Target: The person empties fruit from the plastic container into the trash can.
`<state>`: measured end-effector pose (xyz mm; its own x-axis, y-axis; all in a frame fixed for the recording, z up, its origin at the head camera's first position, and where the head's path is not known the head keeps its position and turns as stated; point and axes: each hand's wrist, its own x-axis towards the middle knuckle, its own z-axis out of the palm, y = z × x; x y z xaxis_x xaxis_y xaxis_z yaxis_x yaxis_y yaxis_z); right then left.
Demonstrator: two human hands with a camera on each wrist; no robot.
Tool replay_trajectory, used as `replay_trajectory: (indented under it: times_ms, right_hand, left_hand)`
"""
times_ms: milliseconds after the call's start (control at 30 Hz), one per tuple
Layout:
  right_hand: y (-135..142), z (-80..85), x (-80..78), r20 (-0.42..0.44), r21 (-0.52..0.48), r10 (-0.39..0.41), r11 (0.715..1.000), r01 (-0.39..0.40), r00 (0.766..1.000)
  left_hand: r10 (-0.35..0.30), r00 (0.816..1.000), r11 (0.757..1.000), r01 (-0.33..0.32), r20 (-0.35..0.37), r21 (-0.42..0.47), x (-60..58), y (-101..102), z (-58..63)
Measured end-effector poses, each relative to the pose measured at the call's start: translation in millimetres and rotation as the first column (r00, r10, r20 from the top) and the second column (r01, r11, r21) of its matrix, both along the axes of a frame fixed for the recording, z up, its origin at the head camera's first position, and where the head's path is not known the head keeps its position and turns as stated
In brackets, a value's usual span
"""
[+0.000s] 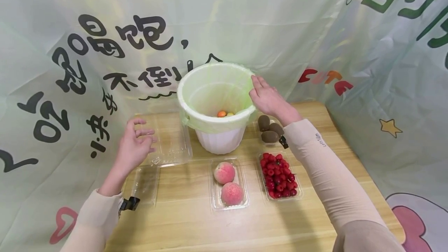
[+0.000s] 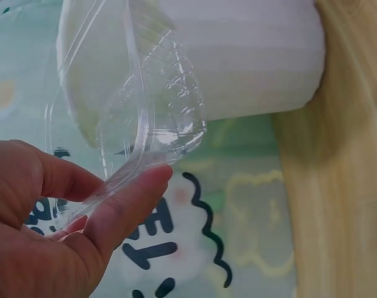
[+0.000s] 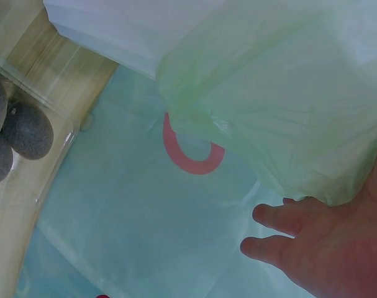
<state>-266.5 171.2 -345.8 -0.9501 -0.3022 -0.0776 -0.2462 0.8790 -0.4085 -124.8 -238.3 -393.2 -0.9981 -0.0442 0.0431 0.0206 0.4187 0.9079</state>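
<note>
My left hand pinches the edge of a clear plastic fruit box between thumb and fingers, left of the bucket. In the left wrist view this see-through box stands tilted and holds no fruit. My right hand rests on the right rim of the white bucket. A thin green bag lines the bucket and hangs over its outside; in the right wrist view it hides part of that hand, whose visible fingers are straight. Inside lie a small orange fruit and a yellowish one.
Two peaches in a clear tray lie in front of the bucket. Right of them sits a tray of red berries. Several kiwis lie behind the berries. More clear plastic rests by my left wrist. Printed cloth walls surround the wooden table.
</note>
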Motion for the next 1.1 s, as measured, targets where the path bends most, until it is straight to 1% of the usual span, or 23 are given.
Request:
replay_trajectory:
  times_ms: [167,300,500,633,767,933,1100]
  right_hand:
    - [-1.0,0.2,0.3,0.002,0.003,-0.001,1.0,0.001,1.0]
    - [-1.2,-0.4,-0.3,0.001,0.003,0.0,1.0,0.0,1.0]
    - [-1.2,0.1,0.8,0.0,0.001,-0.003,1.0,0.003,1.0]
    - [-0.6,0.6,1.3,0.001,0.002,-0.004,1.0,0.004,1.0]
    - [-0.3,1.2,1.3,-0.001,0.006,-0.003,1.0,0.003,1.0]
    - [-0.4,1.6,1.7,-0.004,0.005,-0.006,1.0,0.006,1.0]
    - [-0.9,2.2,2.8,-0.003,0.003,-0.006,1.0,0.006,1.0]
  left_hand:
    - [-0.028,0.999,1.0,0.028,0.024,0.0,4.8,3.1,-12.9]
    - [-0.036,0.998,0.999,0.036,0.051,0.013,8.4,4.2,-22.7]
    - [-0.034,0.997,0.999,0.032,0.064,0.029,14.4,2.1,-28.5]
    - [-0.041,0.994,0.999,0.037,0.097,0.035,19.7,3.4,-34.4]
    - [-0.052,0.991,0.999,0.049,0.127,0.019,24.7,4.9,-47.0]
    - [-0.061,0.984,0.998,0.065,0.164,-0.018,30.5,7.3,-66.1]
    - [-0.073,0.977,0.996,0.081,0.202,-0.028,34.0,9.3,-82.8]
